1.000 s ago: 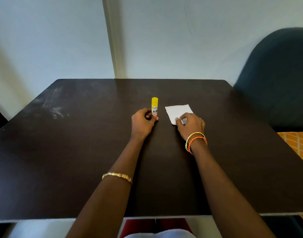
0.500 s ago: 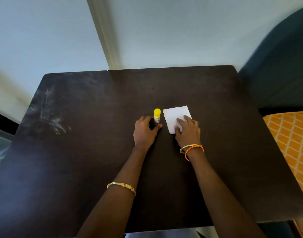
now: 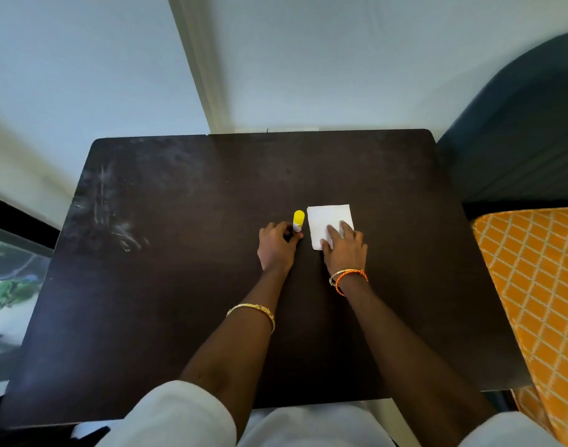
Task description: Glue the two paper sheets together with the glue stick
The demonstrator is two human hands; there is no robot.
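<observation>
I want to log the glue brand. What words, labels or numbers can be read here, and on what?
None can be read.
Glue stick: its label is hidden by the left hand and too small to read.
Paper: blank on the side that shows.

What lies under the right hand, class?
Under the right hand lies the white paper, flat on the table, fingers resting on it. The paper's near corner is covered, and whether there are two stacked sheets cannot be told.
</observation>
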